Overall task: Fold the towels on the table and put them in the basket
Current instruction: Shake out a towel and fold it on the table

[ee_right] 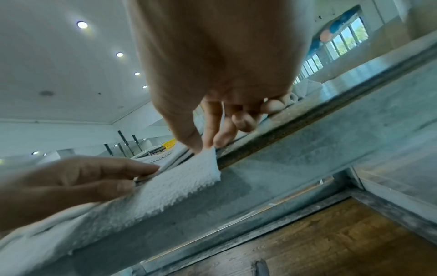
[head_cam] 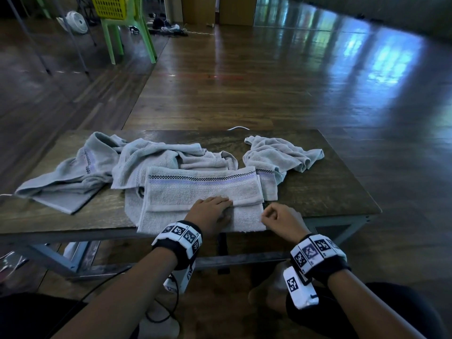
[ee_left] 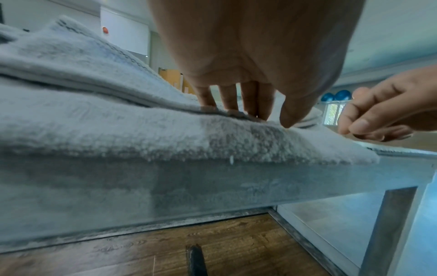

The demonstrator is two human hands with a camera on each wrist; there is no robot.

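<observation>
At the bench's [head_cam: 318, 192] near edge, a half-folded towel [head_cam: 203, 192] gets its next fold.
Left hand [head_cam: 210, 211] presses flat, fingers straight, on the layered edge; right hand's [head_cam: 281, 220] grip pinches the near right corner. Best to lift that corner evenly while the left anchors. 2 crumpled towels [head_cam: 281, 152] wait; the basket [head_cam: 111, 6] sits far off.

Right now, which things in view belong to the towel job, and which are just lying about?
Job:
- half-folded towel, left hand pressing on it, right hand pinching its near corner
- crumpled towels
- yellow basket on the green chair
- table

Lying about:
- white fan
- cables on the floor
</observation>
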